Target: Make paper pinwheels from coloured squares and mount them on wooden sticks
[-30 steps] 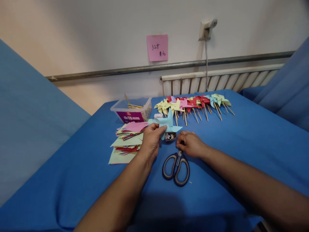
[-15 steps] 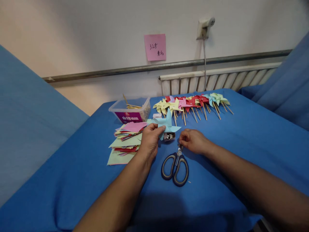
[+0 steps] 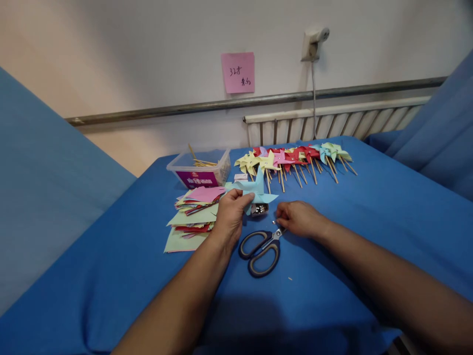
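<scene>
My left hand point(image 3: 231, 209) pinches a light-blue paper pinwheel point(image 3: 254, 187) between thumb and fingers. Just under its paper is a small open box point(image 3: 259, 209) of shiny metal pins. To the right, my right hand point(image 3: 297, 217) is curled low over the table with its fingers together; what they hold, if anything, is hidden. Its fingers cover the blades of a pair of scissors point(image 3: 264, 251) with dark blue and grey handles, which lies with the handles toward the lower left. One tiny shiny piece point(image 3: 274, 222) lies beside the fingertips.
Left of my left hand are stacks of coloured paper point(image 3: 192, 212). Behind them stands a clear plastic tub point(image 3: 197, 170) with thin wooden sticks. Several finished pinwheels point(image 3: 291, 158) lie along the back. A small white box point(image 3: 241, 177) sits near the tub, and a wood scrap point(image 3: 290, 278) at the front.
The scissors have turned, their handles swinging left and their blades now pointing right. My right hand has shifted slightly right and down, leaving the tiny shiny piece in view. My left hand stays still.
</scene>
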A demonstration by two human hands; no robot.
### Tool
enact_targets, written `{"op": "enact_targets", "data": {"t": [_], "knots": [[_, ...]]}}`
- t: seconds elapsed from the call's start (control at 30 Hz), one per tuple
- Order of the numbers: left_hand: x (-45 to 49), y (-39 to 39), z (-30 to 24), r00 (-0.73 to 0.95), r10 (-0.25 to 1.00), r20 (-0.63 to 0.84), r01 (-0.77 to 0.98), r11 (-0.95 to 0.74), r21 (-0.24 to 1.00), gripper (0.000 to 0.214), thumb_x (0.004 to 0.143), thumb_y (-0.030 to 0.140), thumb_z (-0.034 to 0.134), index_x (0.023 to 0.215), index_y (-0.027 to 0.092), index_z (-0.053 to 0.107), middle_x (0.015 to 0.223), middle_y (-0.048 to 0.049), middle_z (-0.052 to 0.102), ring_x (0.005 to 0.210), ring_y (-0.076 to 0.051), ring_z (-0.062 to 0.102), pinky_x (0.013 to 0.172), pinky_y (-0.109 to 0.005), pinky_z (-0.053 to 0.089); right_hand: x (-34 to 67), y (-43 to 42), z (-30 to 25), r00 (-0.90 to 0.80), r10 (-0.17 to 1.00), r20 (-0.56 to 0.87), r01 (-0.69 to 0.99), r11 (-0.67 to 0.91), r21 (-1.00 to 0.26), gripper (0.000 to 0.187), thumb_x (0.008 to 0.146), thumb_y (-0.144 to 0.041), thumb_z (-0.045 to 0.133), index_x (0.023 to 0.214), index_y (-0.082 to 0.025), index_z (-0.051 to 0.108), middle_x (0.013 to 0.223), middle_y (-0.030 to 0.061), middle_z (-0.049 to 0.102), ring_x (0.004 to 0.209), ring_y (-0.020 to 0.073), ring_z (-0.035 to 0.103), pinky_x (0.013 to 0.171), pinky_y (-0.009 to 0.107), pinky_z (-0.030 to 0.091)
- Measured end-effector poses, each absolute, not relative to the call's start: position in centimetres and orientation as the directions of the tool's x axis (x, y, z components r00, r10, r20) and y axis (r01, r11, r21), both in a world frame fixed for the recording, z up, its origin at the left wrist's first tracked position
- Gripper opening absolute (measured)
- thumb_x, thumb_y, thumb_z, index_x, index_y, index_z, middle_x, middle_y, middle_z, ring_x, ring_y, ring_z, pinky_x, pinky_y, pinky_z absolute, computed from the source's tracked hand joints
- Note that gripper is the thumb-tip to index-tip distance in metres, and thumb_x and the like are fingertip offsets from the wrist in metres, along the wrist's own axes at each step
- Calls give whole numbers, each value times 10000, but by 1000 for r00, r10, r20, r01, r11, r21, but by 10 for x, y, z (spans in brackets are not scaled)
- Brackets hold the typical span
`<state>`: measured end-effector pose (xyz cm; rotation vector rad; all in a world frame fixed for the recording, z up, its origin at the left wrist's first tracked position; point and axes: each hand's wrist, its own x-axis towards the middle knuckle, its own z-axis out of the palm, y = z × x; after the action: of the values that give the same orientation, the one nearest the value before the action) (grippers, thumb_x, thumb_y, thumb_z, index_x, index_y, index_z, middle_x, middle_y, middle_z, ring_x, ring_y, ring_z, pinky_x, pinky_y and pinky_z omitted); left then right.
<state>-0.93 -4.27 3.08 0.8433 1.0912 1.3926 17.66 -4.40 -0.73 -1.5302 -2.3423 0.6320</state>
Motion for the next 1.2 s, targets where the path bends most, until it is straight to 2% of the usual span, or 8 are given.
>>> {"op": "enact_targets", "data": {"t": [0.2,0.33,0.5,0.57,0.8,0.97,1.1,1.2], "knots": [[-9,-43,32,-121,988,-98,-324,54,945,237,515,212,807,677,147,646,602,0,644,527,-118,568,544,-244,451,169,-46,-9,-471,880,60,740,431,-517,17,795,-226,633,791,-212,624,756,-3,659,670,134,558,595,241,336],[-9,-42,31,-113,988,-102,-324,60,944,234,518,206,804,670,145,637,575,10,627,508,-109,552,527,-234,435,166,-46,-13,-493,865,93,731,470,-495,104,813,-174,569,723,-200,612,758,7,632,686,135,538,629,245,345],[-9,-42,30,-110,989,-95,-327,54,943,236,520,207,806,674,147,638,580,10,627,510,-109,550,536,-237,437,164,-41,-22,-507,861,50,582,384,-717,128,823,-137,547,737,-184,629,787,-1,607,675,107,552,635,218,395],[-9,-42,29,-107,990,-90,-331,50,942,242,517,212,810,678,146,643,584,8,631,515,-112,554,548,-241,440,165,-38,-26,-504,862,53,553,369,-747,119,823,-150,571,737,-184,646,801,-1,603,701,108,565,651,217,413],[-9,-43,30,-111,990,-91,-325,50,944,231,518,208,811,671,152,647,586,12,627,521,-111,556,562,-246,444,170,-29,-34,-466,880,92,609,395,-688,77,795,-135,616,770,-199,652,824,-7,597,685,104,552,660,228,427],[-9,-43,31,-117,989,-96,-332,52,942,224,519,194,808,668,149,647,586,12,631,525,-112,557,553,-241,436,173,-31,-31,-441,889,122,642,407,-649,154,781,-73,565,842,-194,638,852,5,613,688,108,551,643,227,410],[-9,-43,31,-104,990,-95,-341,55,939,232,513,201,812,669,150,648,595,7,638,528,-117,562,559,-250,442,168,-35,-27,-404,902,151,664,402,-631,56,820,-176,578,827,-194,630,789,2,617,666,117,546,612,230,386],[-9,-43,31,-103,989,-103,-338,62,939,236,515,200,812,679,151,649,584,11,633,517,-114,558,557,-248,440,163,-38,-27,-408,906,111,697,388,-603,59,825,-217,585,789,-200,629,754,-3,624,651,121,540,600,234,364]]}}
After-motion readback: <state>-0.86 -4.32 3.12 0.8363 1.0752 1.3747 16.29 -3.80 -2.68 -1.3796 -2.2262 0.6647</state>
